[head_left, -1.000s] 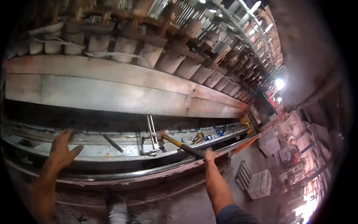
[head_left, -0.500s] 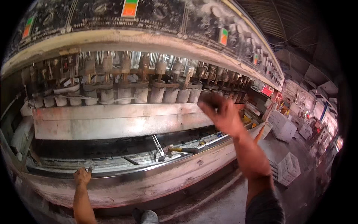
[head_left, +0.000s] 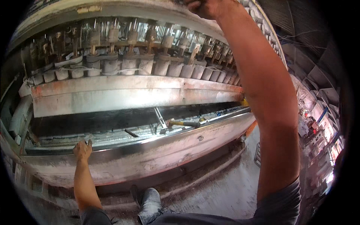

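Note:
My left hand (head_left: 82, 150) is closed over the metal front rim (head_left: 123, 147) of a long machine trough, its thumb on top. High at the upper edge, my right hand (head_left: 206, 8) is raised in front of the machine's upper housing. Its fingers look bent, but the picture's edge cuts them off, so whatever they touch is hidden. Inside the trough near the rim lies a hammer (head_left: 185, 123) with a yellow and black handle. Beside it a bright metal bar (head_left: 160, 118) slants across the opening.
Above the trough runs a long pale guard panel (head_left: 112, 93), with a row of grey cylindrical heads (head_left: 129, 66) on vertical shafts behind it. My shoe and trouser leg (head_left: 150, 202) show below, on the dusty floor (head_left: 213, 191). Further machinery stands at the far right.
My right hand has risen from in front of the heads to the top edge. The view has tipped downward, taking the control panel mostly out of sight. My left hand stays on the rim.

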`<state>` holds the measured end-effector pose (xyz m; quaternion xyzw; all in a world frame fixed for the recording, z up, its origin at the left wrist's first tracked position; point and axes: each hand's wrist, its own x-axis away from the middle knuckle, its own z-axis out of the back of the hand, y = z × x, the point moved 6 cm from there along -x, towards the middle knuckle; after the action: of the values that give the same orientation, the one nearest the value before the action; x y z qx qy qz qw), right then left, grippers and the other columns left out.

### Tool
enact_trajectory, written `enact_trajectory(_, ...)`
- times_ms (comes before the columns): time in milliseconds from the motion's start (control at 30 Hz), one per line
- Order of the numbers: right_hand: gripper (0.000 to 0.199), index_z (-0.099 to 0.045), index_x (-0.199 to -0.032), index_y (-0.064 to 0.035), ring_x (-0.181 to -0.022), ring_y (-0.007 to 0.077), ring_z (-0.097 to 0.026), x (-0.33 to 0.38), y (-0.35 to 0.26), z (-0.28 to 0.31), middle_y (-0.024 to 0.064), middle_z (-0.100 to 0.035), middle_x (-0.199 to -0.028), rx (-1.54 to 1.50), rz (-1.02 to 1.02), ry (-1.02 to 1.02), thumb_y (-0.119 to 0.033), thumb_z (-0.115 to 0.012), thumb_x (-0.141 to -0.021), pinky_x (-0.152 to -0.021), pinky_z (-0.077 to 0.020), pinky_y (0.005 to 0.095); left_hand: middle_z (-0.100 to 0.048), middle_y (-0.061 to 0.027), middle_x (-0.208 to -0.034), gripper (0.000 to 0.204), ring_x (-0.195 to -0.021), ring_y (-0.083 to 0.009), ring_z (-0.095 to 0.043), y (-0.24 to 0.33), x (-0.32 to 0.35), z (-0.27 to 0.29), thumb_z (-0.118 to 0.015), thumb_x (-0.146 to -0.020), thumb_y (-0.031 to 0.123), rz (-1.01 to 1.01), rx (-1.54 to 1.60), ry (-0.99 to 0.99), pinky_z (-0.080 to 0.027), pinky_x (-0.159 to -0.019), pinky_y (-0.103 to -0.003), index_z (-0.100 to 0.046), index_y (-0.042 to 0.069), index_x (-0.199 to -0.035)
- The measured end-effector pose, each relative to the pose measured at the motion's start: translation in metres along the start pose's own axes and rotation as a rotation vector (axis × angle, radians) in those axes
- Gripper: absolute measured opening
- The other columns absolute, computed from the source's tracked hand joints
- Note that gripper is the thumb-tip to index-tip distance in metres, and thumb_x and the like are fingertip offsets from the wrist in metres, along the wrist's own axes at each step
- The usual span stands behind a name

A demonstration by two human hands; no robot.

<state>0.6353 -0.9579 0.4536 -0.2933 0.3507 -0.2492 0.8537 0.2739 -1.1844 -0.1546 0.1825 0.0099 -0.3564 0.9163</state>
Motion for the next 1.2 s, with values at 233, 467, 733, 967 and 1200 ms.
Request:
enact_trajectory(233, 0.051, -0.072, -0.104, -0.0069, -0.086, 0.0325, -0.073, 0.133, 0.135, -0.142, 0.0199, -0.072, -0.084, 0.652, 0.061, -0.284, -0.057, -0.062, -0.098, -0.078, -0.0576, 0.0457, -0.075, -0.0213, -0.094, 0.052, -0.095, -0.0384, -0.073, -0.011, -0.028, -0.030, -0.059, -0.100, 0.051, -0.006, -0.054, 0.043, -0.058, -0.085, -0.047, -0.075, 0.001, -0.096)
enact_trajectory(467, 0.050, -0.073, -0.107, 0.0006, -0.090, 0.0306, -0.074, 0.165, 0.565, -0.193, 0.0188, -0.076, -0.097, 0.327, -0.453, -0.036, -0.049, -0.070, -0.097, -0.080, -0.0559, 0.0411, -0.076, -0.0221, -0.102, 0.048, -0.097, -0.0389, -0.074, 0.031, -0.140, -0.089, -0.059, -0.102, 0.045, 0.046, -0.061, -0.127, -0.056, -0.087, -0.049, -0.073, 0.000, -0.113)
enact_trajectory(733, 0.037, -0.074, -0.084, -0.0054, -0.078, 0.0390, -0.070, 0.073, 0.678, -0.280, 0.0182, -0.073, -0.085, 0.791, -0.324, -0.204, -0.041, -0.074, -0.092, -0.071, -0.0538, 0.0470, -0.067, -0.0202, -0.113, 0.037, -0.104, -0.0415, -0.063, 0.022, -0.212, -0.157, -0.059, -0.104, 0.031, 0.074, -0.053, -0.140, -0.042, -0.100, -0.056, -0.068, -0.002, -0.118)
enact_trajectory(967, 0.030, -0.076, -0.095, -0.0064, -0.087, 0.0371, -0.071, -0.110, 0.805, -0.304, 0.0157, -0.075, -0.092, 0.631, -0.547, -0.269, -0.036, -0.076, -0.087, -0.079, -0.0561, 0.0454, -0.062, -0.0212, -0.108, 0.033, -0.100, -0.0393, -0.060, 0.199, -0.409, -0.234, -0.070, -0.094, 0.027, -0.303, 0.312, -0.378, -0.044, -0.090, -0.057, -0.067, -0.001, -0.113)
enact_trajectory(1200, 0.020, -0.071, -0.095, -0.0095, -0.077, 0.0332, -0.068, -0.160, 0.862, -0.303, 0.0108, -0.071, -0.085, 0.584, -0.440, -0.278, -0.026, -0.075, -0.084, -0.068, -0.0522, 0.0433, -0.066, -0.0215, -0.114, 0.052, -0.102, -0.0405, -0.064, 0.520, -0.678, -0.166, -0.081, -0.087, 0.028, -0.936, 0.787, 0.128, -0.051, -0.090, -0.056, -0.062, -0.003, -0.124)
